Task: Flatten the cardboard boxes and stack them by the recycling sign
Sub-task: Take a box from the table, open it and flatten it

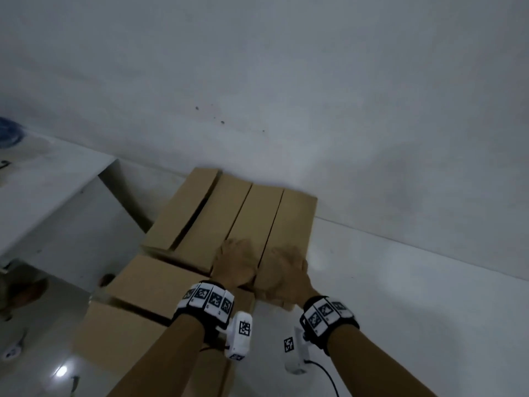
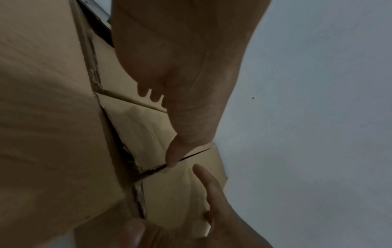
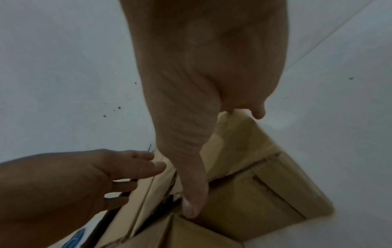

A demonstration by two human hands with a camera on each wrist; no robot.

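Flattened cardboard box (image 1: 229, 224) lying on the floor (image 1: 400, 296) against the wall (image 1: 286, 81), toward 12 o'clock. Left hand (image 1: 233, 263) and right hand (image 1: 283, 270) side by side, fingers straight, pressing its near edge.

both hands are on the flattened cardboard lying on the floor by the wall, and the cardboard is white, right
Not quite: the cardboard is brown, not white; the white surfaces are the wall and floor. The head view shows this clearly. The rest holds: the left hand and right hand are both on the flattened cardboard lying on the floor by the wall.
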